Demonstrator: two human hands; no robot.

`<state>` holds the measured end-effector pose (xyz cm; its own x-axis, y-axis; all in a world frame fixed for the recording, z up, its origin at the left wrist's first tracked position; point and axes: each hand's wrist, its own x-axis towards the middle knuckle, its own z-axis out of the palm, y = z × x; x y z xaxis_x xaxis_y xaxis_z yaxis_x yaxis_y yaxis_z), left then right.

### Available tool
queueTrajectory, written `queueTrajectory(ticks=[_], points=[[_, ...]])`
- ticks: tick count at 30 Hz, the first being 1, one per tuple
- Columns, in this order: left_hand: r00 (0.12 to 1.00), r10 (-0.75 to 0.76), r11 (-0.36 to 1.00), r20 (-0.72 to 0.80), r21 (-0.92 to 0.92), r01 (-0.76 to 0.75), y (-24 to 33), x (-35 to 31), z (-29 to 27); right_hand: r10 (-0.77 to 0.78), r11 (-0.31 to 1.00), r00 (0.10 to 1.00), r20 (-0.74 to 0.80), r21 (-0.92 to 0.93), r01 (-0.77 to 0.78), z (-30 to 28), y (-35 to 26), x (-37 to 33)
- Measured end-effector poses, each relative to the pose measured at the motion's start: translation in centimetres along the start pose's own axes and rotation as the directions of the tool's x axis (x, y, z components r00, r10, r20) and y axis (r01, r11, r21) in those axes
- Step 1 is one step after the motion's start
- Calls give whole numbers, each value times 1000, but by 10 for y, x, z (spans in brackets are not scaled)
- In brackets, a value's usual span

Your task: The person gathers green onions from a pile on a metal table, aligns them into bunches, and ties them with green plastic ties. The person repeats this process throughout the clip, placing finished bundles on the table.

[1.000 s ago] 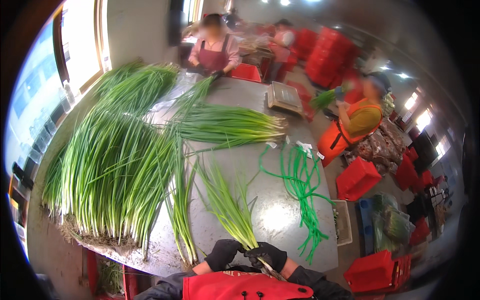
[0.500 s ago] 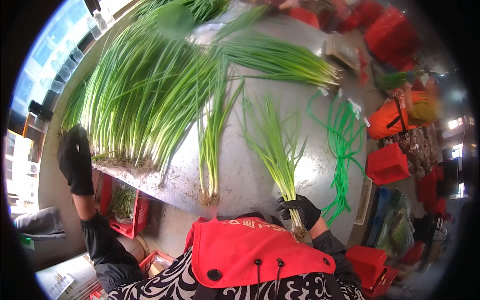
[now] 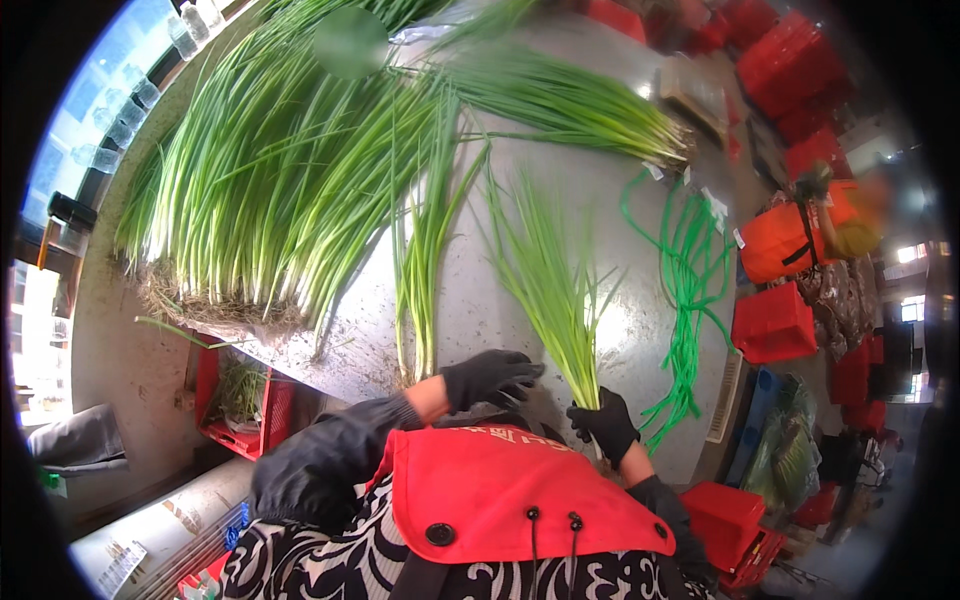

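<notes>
Black gloves cover both of my hands. My right hand (image 3: 608,424) is closed round the lower stalks of a small bunch of scallions (image 3: 562,320), leaves pointing away from me. Just left of it, my left hand (image 3: 492,380) is held with its fingers stretched toward the bunch, nothing seen in them. Beyond that hand a few separate scallions (image 3: 424,275) lie on the metal table (image 3: 490,300). A large heap of scallions (image 3: 260,200) with dirty roots covers the table's left side. Another bunch of scallions (image 3: 580,105) lies at the far right, white ends to the right.
Green ties (image 3: 690,290) hang together at the table's right side. Under the left edge stands a red crate (image 3: 277,412) with green scraps. Red containers (image 3: 772,325) and a clear bag of greens (image 3: 788,455) are off to the right. Dirt is scattered near the front edge.
My left hand has come from beside the heap at the left across to near the held bunch. A loose green leaf now lies at the heap's root end. My right hand still grips its scallions.
</notes>
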<state>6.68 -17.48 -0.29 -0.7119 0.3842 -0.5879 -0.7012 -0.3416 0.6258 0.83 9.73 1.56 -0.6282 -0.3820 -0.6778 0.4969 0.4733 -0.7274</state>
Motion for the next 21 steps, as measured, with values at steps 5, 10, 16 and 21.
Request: queueTrajectory(ticks=[5, 10, 16, 21], points=[[982, 169, 923, 79, -362, -130, -24, 77, -7, -51, 942, 995, -81, -336, 21, 6, 2, -41], [976, 213, 896, 34, -404, -182, -9, 92, -33, 34, 954, 988, -149, -288, -77, -17, 31, -56], [974, 147, 913, -171, -354, -200, 4, 81, -69, 229, 892, 926, -300, -317, -323, -62, 126, -35], [892, 43, 992, -449, -87, -91, 20, 57, -81, 230, 749, 924, -304, -552, -368, -66, 129, -28]])
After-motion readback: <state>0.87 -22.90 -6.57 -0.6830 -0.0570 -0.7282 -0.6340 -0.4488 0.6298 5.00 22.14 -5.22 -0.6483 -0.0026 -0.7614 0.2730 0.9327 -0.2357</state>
